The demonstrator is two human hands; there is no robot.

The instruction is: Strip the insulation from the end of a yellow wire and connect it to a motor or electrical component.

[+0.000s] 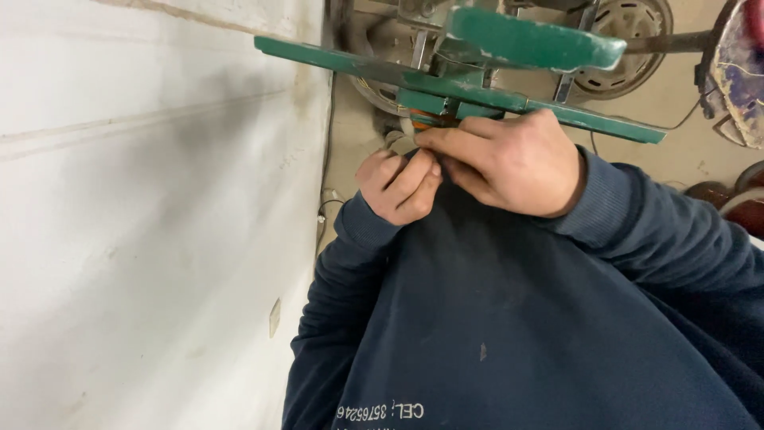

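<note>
Left hand [398, 185]: fingers clenched, pinching small pale part [400, 142] | Right hand [509, 159]: fingertips gripping same part, apparently a fastener, partly hidden | Location: directly under green metal bar [589, 119] | Technique: brace both hands, turn squarely, avoid slipping.

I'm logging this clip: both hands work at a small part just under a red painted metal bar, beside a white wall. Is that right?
Not quite: the painted metal bar is green, not red. The head view shows the left hand and right hand at a small part just under it, beside the white wall.
</note>
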